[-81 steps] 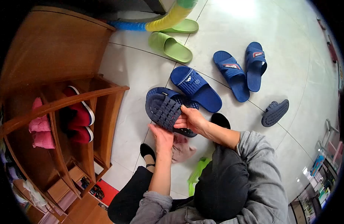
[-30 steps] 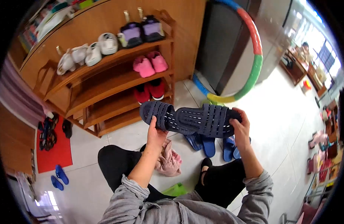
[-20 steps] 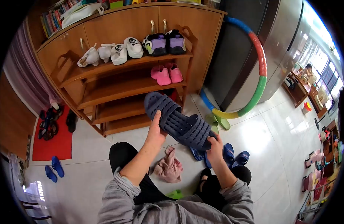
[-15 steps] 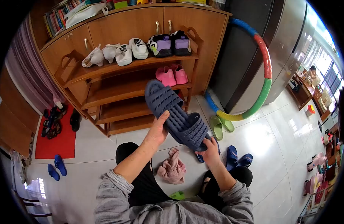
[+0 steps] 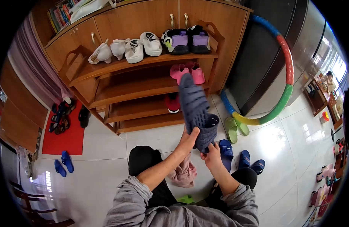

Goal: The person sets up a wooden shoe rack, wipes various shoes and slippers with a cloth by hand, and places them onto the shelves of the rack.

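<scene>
A pair of dark blue woven-pattern slippers (image 5: 194, 104) is held up in front of the shoe rack, the two overlapping and standing nearly upright. My left hand (image 5: 187, 140) is closed around their lower left side, thumb on top. At the bottom end, my right hand (image 5: 212, 156) pinches the slippers between its fingers. Below them a crumpled pink cloth (image 5: 185, 174) lies on the floor between my legs, partly hidden by my left arm. Just right of my right hand a blue slipper (image 5: 226, 154) rests on the floor.
The wooden shoe rack (image 5: 140, 87) ahead bears white shoes, purple-black sneakers (image 5: 179, 41), pink shoes (image 5: 197, 73) and a red shoe (image 5: 172, 103). Green slippers (image 5: 232, 129), blue slippers (image 5: 245, 159) and a colored hoop (image 5: 288, 72) are to the right. A red mat (image 5: 74, 132) with sandals is left.
The slippers have swung from a slant to nearly upright, showing more of their side. My hands have come closer together near the lower end. The view has shifted slightly.
</scene>
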{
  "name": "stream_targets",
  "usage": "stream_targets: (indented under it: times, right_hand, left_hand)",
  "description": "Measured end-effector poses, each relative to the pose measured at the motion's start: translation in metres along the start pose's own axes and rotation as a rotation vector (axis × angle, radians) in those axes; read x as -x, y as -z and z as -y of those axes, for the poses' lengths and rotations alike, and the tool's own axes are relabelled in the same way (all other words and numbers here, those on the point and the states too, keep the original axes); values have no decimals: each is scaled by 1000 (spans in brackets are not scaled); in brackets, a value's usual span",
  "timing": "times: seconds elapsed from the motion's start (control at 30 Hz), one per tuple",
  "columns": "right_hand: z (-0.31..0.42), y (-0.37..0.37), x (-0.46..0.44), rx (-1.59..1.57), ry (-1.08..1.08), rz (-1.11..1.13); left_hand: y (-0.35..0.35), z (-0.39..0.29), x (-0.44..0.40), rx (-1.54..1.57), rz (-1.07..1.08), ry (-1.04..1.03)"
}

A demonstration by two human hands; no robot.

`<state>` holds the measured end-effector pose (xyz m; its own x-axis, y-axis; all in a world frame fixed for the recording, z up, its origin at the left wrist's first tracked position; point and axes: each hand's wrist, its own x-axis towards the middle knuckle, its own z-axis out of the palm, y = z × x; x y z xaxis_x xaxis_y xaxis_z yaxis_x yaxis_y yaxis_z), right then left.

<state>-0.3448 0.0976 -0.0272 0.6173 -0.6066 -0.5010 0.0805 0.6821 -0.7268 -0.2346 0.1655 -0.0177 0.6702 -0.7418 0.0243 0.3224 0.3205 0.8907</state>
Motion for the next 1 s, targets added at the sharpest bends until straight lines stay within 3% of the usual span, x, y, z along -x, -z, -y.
stream_targets:
  times: [0.1, 0.2, 0.23, 0.27, 0.33, 0.53, 0.67, 0.8, 0.83, 1.0]
  right_hand:
    - [7, -11, 4, -35, 70, 115]
    - [35, -17, 27, 130, 201, 183]
    - [40, -15, 32, 235, 252, 185]
    - [44, -10, 33, 333, 303, 186]
    - [61, -3, 32, 384, 391, 191]
    - [127, 38, 41, 688, 594, 188]
    - [134, 44, 32, 737, 673, 108]
    - [135, 50, 18, 831, 732, 88]
    - [142, 50, 23, 912, 777, 87]
    - [139, 55, 12, 658, 752, 72]
  left_hand:
    - [16, -10, -12, -140, -30, -105]
    - [35, -61, -34, 421, -365, -172]
    - [38, -95, -24, 392, -375, -198]
    - [56, -105, -25, 576, -400, -199]
    - [73, -108, -21, 627, -472, -200]
    - [73, -81, -6, 83, -323, 119]
    - [69, -70, 10, 232, 46, 339]
    - [47, -48, 24, -238, 380, 376]
    - [39, -46, 26, -230, 353, 483]
    - [19, -29, 35, -111, 370, 523]
